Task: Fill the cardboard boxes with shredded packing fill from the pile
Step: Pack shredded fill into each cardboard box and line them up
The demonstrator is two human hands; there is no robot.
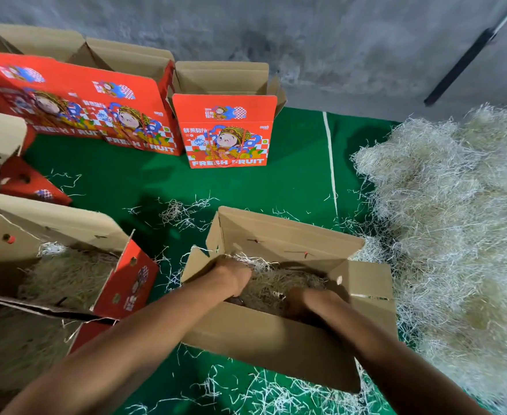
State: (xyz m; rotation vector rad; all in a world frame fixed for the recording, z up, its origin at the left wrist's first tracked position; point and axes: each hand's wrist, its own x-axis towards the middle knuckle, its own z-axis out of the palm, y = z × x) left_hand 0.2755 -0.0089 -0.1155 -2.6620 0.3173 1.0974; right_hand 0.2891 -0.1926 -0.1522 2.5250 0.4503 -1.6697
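On the green mat (291, 175): an open cardboard box (276, 348) sits nearest the person, flaps up, partly filled with shredded fill.
Left hand (234, 277): inside the box at its left end, pressing into the shreds; finger pose cannot be told.
Right hand (298, 301): sunk in the fill at the right, fingers hidden.
Pile of shredded packing fill (455, 220): heaped just right of the box.
Left side: another filled box (66, 265).
Behind: red printed fruit boxes (225, 130) stand open-topped.

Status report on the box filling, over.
Both hands down in the open box, left hand and right hand buried in the fill, grip unclear. Pile at right. Nothing in the way.
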